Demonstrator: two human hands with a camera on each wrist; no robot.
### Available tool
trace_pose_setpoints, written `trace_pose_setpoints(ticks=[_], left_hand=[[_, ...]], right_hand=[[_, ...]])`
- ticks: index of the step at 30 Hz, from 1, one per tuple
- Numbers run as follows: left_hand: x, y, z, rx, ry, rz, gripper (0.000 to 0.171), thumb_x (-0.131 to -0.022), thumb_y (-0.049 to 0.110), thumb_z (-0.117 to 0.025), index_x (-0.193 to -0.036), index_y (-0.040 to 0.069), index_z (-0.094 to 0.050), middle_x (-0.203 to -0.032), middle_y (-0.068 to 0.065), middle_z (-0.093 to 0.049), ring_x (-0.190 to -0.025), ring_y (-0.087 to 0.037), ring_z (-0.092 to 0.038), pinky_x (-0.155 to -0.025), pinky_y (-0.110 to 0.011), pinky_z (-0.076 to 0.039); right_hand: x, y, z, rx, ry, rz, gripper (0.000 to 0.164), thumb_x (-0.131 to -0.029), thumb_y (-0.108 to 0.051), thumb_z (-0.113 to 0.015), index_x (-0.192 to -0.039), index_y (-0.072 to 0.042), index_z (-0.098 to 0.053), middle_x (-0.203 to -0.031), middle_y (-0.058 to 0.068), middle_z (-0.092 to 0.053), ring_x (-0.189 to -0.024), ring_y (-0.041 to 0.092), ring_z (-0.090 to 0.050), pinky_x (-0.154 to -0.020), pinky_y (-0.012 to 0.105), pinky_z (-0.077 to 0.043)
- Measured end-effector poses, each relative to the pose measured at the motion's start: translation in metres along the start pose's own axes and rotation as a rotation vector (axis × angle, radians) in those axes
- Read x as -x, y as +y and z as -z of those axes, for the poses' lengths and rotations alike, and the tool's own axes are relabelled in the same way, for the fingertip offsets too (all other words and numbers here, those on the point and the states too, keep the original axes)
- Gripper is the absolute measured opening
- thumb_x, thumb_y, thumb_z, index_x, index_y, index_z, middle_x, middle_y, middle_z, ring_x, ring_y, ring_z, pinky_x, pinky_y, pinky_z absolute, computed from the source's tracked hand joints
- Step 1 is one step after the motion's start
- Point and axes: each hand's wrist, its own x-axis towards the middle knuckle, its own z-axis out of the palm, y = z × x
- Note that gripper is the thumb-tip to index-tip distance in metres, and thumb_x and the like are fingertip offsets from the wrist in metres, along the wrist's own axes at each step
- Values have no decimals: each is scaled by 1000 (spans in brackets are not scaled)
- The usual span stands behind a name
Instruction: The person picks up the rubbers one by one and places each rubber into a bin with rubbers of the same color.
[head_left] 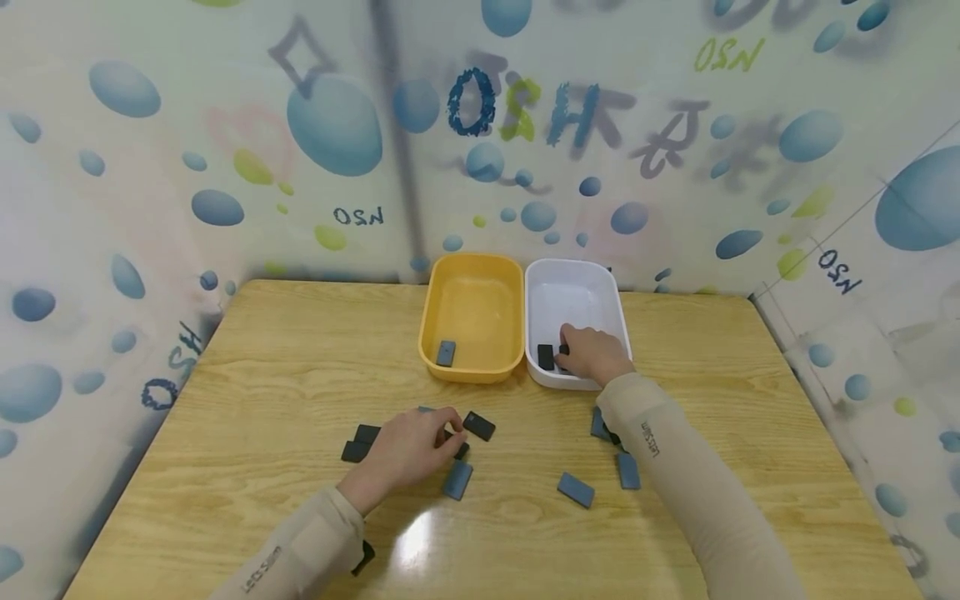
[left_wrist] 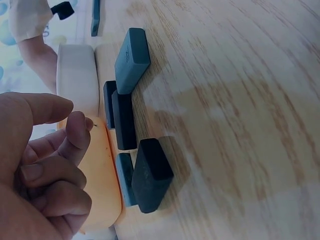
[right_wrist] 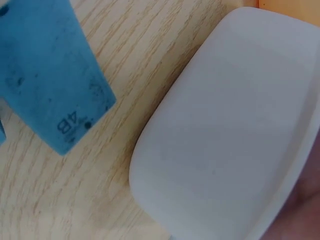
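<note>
My right hand [head_left: 596,354] reaches down into the white box [head_left: 573,279], pinching a black eraser [head_left: 564,350] between thumb and fingers. Beside it in the box lies another black eraser [head_left: 545,357]. The box wall hides these fingertips in the right wrist view. Above the erasers on the table, my left hand [head_left: 408,450] hovers with loosely bent fingers and nothing between thumb and forefinger. Closest to it are a black eraser [left_wrist: 152,175] and a blue-grey eraser [head_left: 457,480]. Another black eraser [head_left: 479,426] lies just right of its fingertips.
The yellow box [head_left: 480,275] touches the white box's left side and holds one blue-grey eraser [head_left: 446,353]. More blue-grey erasers [head_left: 576,490] lie near my right forearm, one marked 4B. Several black erasers [head_left: 356,451] lie by my left wrist. A patterned wall [head_left: 480,208] borders the wooden table.
</note>
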Motion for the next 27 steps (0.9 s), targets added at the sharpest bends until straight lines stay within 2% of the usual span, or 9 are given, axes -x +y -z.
trace_pose_setpoints(ticks=[7,12,17,22,27], left_hand=[[0,-1,0,10,-11,22,16,-96,35,-59,-102,24,-68,-57,13,-51,-44,-5,-41,-42,-23,-32],[1,0,1,8,-16,26,16,-96,36,-59,-103,24,-68,-57,12,-51,-45,-6,-42,-42,-24,-33],[2,1,4,7,-17,38,17,-96,35,-59,-103,23,-68,-55,10,-50,-43,-7,-41,-41,-24,-31],[2,0,5,9,-15,45,16,-95,34,-59,-103,23,-68,-56,10,-50,-44,-7,-42,-42,-25,-32],[3,-4,8,4,-5,68,14,-95,35,-60,-101,25,-68,-60,11,-53,-47,-8,-45,-45,-26,-35]], right_hand=[[8,3,2,18,55,-2,38,-98,-35,-54,-127,-10,-50,-102,10,-67,-83,23,-60,-75,40,-49],[20,6,7,25,91,7,40,-97,-35,-55,-128,-11,-50,-95,9,-67,-77,23,-59,-68,38,-48],[38,8,14,54,152,54,40,-97,-33,-57,-128,-9,-50,-94,12,-67,-70,23,-57,-61,36,-46],[57,10,18,102,242,106,39,-96,-34,-57,-126,-9,-50,-78,7,-63,-60,19,-53,-52,31,-40],[77,7,22,97,272,144,35,-96,-33,-59,-122,-11,-52,-72,2,-59,-56,17,-51,-49,28,-38]])
